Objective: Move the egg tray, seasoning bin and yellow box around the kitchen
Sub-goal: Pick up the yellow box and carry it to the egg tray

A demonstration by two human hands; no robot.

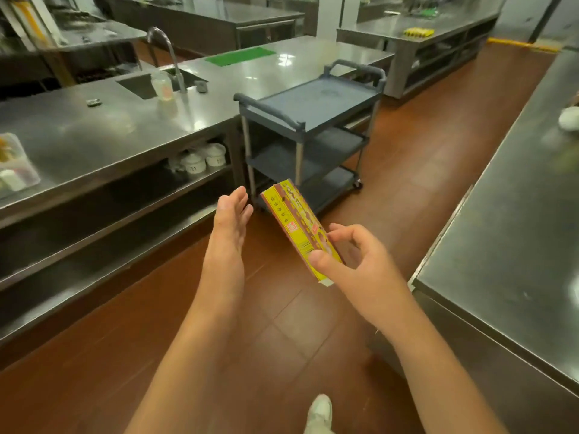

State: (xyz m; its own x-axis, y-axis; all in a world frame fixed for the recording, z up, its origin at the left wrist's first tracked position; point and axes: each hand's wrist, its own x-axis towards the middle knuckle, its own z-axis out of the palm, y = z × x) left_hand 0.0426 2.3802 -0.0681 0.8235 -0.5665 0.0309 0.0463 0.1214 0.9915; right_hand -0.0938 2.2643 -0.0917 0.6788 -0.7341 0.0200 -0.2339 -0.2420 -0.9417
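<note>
Between the two long steel counters, over the red-brown tiled floor (175,355), you are holding one flat yellow cardboard box (297,227) printed with red-brown panels. Your right hand (354,264) is pinching its near end, thumb on the upper face and fingers curled round the right edge, so the box is pointing away from you, tilted up toward the far left. Your left hand (230,227) is hovering just left of the box, fingers straight and together, palm turned toward it, not touching it.

Beyond the box, one grey plastic three-shelf trolley (308,120) is standing against the end of the left stainless steel counter (103,133). That counter is carrying one sink (147,84) with one curved tap (166,54), one clear bottle (163,86) beside it, and one green mat (239,56) farther back. At its near left edge, one clear plastic bin (15,164) holding containers is partly showing. On the shelf under the counter, two white lidded jars (205,159) are sitting side by side.

Along the right, one more steel counter (517,214) is running toward you, with one white blurred object (570,119) on it. On a far counter, one small yellow item (418,32) is lying. One white shoe (319,413) is showing at the bottom edge.
</note>
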